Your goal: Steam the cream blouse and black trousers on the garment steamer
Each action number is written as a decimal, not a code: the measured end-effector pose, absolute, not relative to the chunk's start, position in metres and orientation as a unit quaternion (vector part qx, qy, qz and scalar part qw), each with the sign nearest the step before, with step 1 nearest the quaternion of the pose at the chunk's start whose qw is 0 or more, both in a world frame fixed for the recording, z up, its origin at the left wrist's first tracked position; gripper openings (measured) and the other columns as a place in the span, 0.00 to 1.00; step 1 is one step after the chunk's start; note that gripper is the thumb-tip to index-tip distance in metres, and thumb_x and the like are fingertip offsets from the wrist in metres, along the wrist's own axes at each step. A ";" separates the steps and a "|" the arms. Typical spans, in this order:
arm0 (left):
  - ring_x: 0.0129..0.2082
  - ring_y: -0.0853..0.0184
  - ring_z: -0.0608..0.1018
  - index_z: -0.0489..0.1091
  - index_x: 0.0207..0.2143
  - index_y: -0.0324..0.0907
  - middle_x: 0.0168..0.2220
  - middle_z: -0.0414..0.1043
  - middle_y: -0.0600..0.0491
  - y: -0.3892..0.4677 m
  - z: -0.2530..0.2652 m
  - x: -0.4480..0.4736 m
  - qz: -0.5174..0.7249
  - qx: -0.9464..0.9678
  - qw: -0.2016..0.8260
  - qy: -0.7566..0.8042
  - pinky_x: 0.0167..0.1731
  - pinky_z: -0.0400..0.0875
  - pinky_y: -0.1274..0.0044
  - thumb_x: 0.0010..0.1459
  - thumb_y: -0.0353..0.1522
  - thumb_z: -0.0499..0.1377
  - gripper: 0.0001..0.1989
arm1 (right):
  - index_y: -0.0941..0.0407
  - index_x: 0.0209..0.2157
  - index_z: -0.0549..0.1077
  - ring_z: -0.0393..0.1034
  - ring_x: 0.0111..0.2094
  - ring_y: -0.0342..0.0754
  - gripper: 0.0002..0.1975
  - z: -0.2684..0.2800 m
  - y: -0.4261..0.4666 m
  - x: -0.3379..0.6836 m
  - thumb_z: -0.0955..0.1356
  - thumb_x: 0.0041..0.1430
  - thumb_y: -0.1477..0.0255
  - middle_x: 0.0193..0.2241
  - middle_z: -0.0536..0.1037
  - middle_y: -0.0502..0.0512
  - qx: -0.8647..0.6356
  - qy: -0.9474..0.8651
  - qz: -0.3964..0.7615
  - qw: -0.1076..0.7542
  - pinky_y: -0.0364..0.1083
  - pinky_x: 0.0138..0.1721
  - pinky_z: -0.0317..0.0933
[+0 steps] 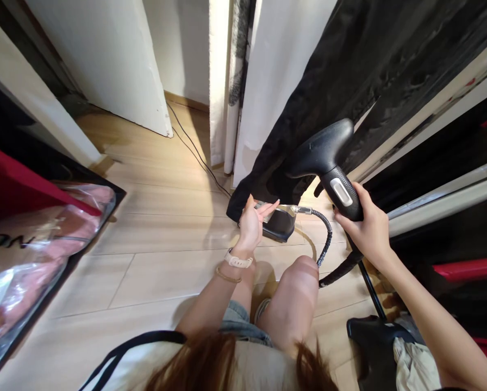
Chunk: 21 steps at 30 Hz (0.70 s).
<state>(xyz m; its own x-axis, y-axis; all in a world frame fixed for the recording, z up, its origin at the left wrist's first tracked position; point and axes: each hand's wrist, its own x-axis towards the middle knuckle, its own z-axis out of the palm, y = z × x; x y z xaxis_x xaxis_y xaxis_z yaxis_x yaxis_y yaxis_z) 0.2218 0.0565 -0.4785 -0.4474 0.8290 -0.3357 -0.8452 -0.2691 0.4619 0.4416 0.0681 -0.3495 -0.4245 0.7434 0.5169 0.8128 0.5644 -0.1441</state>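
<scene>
My right hand (368, 231) is wrapped round the grip of a black handheld garment steamer (325, 146), its head raised to the left against dark hanging cloth. A ribbed hose (327, 233) curves over the floor, one end fitted to a black base unit (279, 225) with a clear section. My left hand (251, 222), wearing a white watch, is open with fingers stretched out over that base. Its thumb is beside the lower end of a long black garment (263, 174); whether it touches the cloth I cannot tell.
White and black garments hang at the back and right. A thin cord (197, 155) runs over the wooden floor (145, 228) past a white door (117, 70). Pink items in clear plastic (60, 255) lie left. A black object with pale cloth (417, 364) is low right.
</scene>
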 end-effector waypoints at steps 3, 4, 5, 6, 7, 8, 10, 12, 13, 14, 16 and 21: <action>0.55 0.52 0.79 0.53 0.70 0.54 0.68 0.58 0.42 0.051 -0.476 0.221 0.795 -0.022 0.523 0.307 0.53 0.77 0.63 0.68 0.45 0.55 0.30 | 0.49 0.63 0.65 0.78 0.47 0.58 0.32 -0.359 0.069 0.439 0.70 0.56 0.65 0.52 0.79 0.54 -0.448 -0.859 -0.043 0.245 0.50 0.43 0.71; 0.54 0.53 0.80 0.52 0.70 0.56 0.70 0.54 0.43 0.049 -0.476 0.220 0.794 -0.019 0.523 0.310 0.52 0.78 0.64 0.68 0.45 0.55 0.31 | 0.49 0.63 0.65 0.78 0.47 0.58 0.32 -0.362 0.070 0.438 0.70 0.56 0.65 0.52 0.79 0.54 -0.442 -0.865 -0.035 0.233 0.51 0.43 0.72; 0.53 0.53 0.80 0.51 0.71 0.58 0.71 0.50 0.43 0.047 -0.476 0.220 0.792 -0.014 0.524 0.312 0.50 0.79 0.64 0.68 0.46 0.55 0.32 | 0.49 0.63 0.65 0.78 0.48 0.58 0.32 -0.365 0.073 0.438 0.70 0.56 0.65 0.52 0.79 0.54 -0.437 -0.871 -0.030 0.223 0.51 0.44 0.72; 0.52 0.54 0.81 0.48 0.71 0.60 0.73 0.46 0.43 0.045 -0.477 0.220 0.791 -0.009 0.524 0.315 0.49 0.80 0.65 0.68 0.46 0.55 0.33 | 0.49 0.62 0.65 0.78 0.48 0.59 0.31 -0.367 0.076 0.438 0.70 0.56 0.65 0.53 0.79 0.55 -0.435 -0.873 -0.029 0.216 0.52 0.44 0.72; 0.51 0.55 0.81 0.46 0.72 0.62 0.74 0.42 0.44 0.044 -0.478 0.220 0.789 -0.006 0.526 0.317 0.48 0.80 0.65 0.68 0.46 0.54 0.34 | 0.49 0.62 0.66 0.77 0.49 0.59 0.31 -0.369 0.079 0.439 0.70 0.57 0.65 0.52 0.79 0.55 -0.438 -0.872 -0.032 0.216 0.52 0.44 0.72; 0.50 0.56 0.82 0.43 0.72 0.63 0.75 0.39 0.44 0.043 -0.479 0.220 0.788 -0.004 0.527 0.318 0.47 0.80 0.65 0.68 0.46 0.54 0.35 | 0.50 0.62 0.66 0.78 0.48 0.60 0.31 -0.369 0.082 0.439 0.70 0.57 0.64 0.51 0.80 0.55 -0.446 -0.866 -0.038 0.224 0.53 0.43 0.71; 0.50 0.56 0.82 0.38 0.72 0.66 0.75 0.35 0.45 0.042 -0.480 0.220 0.787 -0.004 0.531 0.314 0.47 0.80 0.65 0.68 0.47 0.54 0.37 | 0.51 0.62 0.66 0.78 0.45 0.60 0.31 -0.369 0.087 0.439 0.70 0.56 0.63 0.48 0.81 0.56 -0.466 -0.848 -0.045 0.251 0.53 0.42 0.71; 0.50 0.55 0.82 0.35 0.72 0.66 0.76 0.34 0.45 0.043 -0.481 0.219 0.790 0.000 0.531 0.305 0.48 0.80 0.64 0.68 0.47 0.54 0.38 | 0.51 0.62 0.66 0.79 0.42 0.59 0.31 -0.368 0.087 0.437 0.70 0.56 0.63 0.45 0.81 0.55 -0.466 -0.846 -0.028 0.256 0.52 0.41 0.71; 0.50 0.55 0.82 0.36 0.72 0.66 0.76 0.34 0.45 0.044 -0.481 0.219 0.793 0.004 0.529 0.301 0.48 0.79 0.64 0.68 0.47 0.54 0.38 | 0.51 0.61 0.67 0.79 0.41 0.58 0.31 -0.368 0.086 0.436 0.70 0.55 0.64 0.44 0.82 0.54 -0.458 -0.855 -0.011 0.244 0.51 0.41 0.71; 0.50 0.55 0.82 0.37 0.72 0.65 0.75 0.35 0.45 0.045 -0.481 0.219 0.796 0.007 0.528 0.297 0.49 0.79 0.64 0.68 0.47 0.54 0.38 | 0.50 0.60 0.67 0.79 0.41 0.57 0.30 -0.368 0.085 0.435 0.70 0.55 0.65 0.43 0.82 0.53 -0.448 -0.865 0.007 0.226 0.50 0.41 0.71; 0.50 0.54 0.82 0.40 0.72 0.64 0.75 0.39 0.44 0.046 -0.480 0.219 0.799 0.003 0.527 0.292 0.49 0.79 0.64 0.67 0.47 0.54 0.37 | 0.49 0.59 0.68 0.79 0.41 0.57 0.29 -0.369 0.084 0.432 0.70 0.55 0.65 0.42 0.82 0.53 -0.439 -0.874 0.023 0.206 0.50 0.41 0.70; 0.49 0.54 0.82 0.45 0.71 0.61 0.73 0.46 0.42 0.046 -0.476 0.220 0.795 -0.022 0.528 0.298 0.50 0.79 0.63 0.68 0.46 0.54 0.33 | 0.52 0.61 0.66 0.78 0.39 0.57 0.31 -0.373 0.088 0.430 0.70 0.56 0.62 0.41 0.81 0.54 -0.477 -0.837 0.011 0.268 0.51 0.40 0.70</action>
